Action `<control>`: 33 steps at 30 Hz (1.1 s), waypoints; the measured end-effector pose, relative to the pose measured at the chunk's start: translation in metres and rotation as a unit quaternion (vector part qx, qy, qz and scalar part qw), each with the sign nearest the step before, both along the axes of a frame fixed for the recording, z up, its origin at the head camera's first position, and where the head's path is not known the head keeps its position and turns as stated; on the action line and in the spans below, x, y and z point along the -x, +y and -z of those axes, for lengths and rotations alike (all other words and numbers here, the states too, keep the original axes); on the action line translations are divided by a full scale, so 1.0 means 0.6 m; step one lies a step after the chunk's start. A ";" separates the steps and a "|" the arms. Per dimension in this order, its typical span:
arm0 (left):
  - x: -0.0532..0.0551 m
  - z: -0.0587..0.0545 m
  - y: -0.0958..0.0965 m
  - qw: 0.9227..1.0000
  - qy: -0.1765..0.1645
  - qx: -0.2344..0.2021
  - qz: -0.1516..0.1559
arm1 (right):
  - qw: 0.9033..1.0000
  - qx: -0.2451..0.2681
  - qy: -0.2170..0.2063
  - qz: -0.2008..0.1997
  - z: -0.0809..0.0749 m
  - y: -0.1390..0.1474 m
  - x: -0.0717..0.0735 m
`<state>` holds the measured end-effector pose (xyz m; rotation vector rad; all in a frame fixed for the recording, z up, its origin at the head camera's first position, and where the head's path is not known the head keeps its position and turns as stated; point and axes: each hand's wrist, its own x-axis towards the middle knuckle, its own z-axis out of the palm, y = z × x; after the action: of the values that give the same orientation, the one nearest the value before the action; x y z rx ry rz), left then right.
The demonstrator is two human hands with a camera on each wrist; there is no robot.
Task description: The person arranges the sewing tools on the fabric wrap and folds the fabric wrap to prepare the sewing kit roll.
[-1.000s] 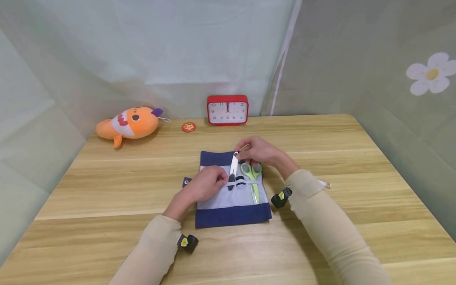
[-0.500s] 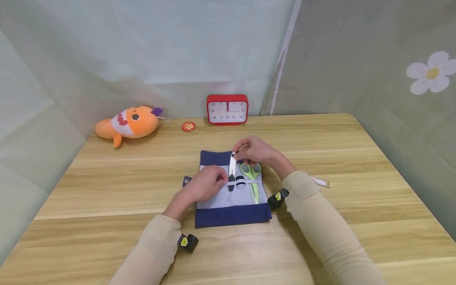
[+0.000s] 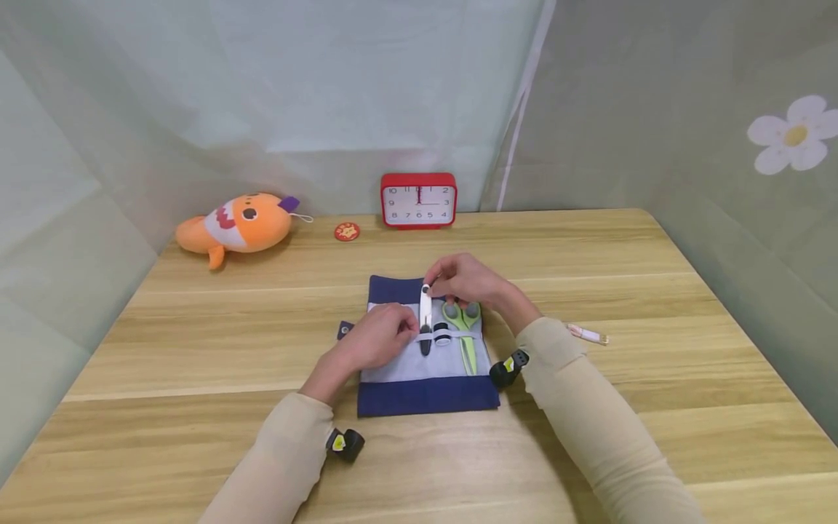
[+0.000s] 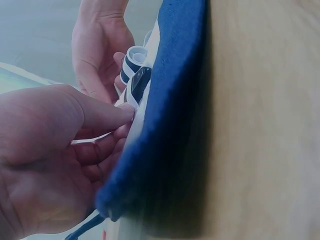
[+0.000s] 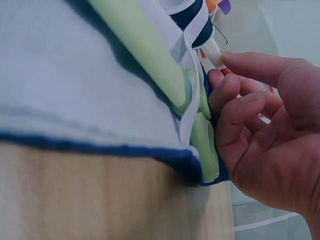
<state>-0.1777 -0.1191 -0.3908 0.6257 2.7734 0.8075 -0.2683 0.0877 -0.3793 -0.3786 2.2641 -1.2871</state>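
An unrolled navy and pale grey fabric tool roll (image 3: 428, 397) lies on the table, crossed by a white elastic band (image 4: 132, 95). My left hand (image 3: 382, 336) pinches this band between thumb and finger, left of a slim white tool (image 3: 425, 309) with a black lower end. That black end passes under the band. My right hand (image 3: 468, 280) pinches the tool's white upper end, which has a hole in it. Beside it, a dark thread spool (image 3: 441, 334) with white ends and green scissors (image 3: 468, 353) sit under the band. The right hand's lower fingers hang close over the scissors' handles.
A small white stick-like item (image 3: 589, 334) lies right of the roll, near the right sleeve. At the back stand a red clock (image 3: 419, 201), a round red badge (image 3: 347, 231) and an orange plush shark (image 3: 252, 224). A snap tab (image 3: 345, 330) sticks out left of the roll.
My right hand has shifted slightly left and toward me, turning the white tool more upright and moving its black end further down through the band. My left hand has stayed still.
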 end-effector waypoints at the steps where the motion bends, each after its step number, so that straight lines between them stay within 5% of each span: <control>1: 0.000 -0.001 0.000 1.000 0.001 0.001 0.000 | 1.000 -0.001 0.001 -0.002 0.000 0.000 0.000; 33: 0.000 -0.001 0.000 1.000 0.005 0.001 -0.004 | 0.998 -0.012 0.017 -0.066 0.003 0.007 -0.002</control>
<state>-0.1775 -0.1189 -0.3903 0.6199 2.7874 0.8044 -0.2670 0.0921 -0.3813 -0.5362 2.2399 -1.1932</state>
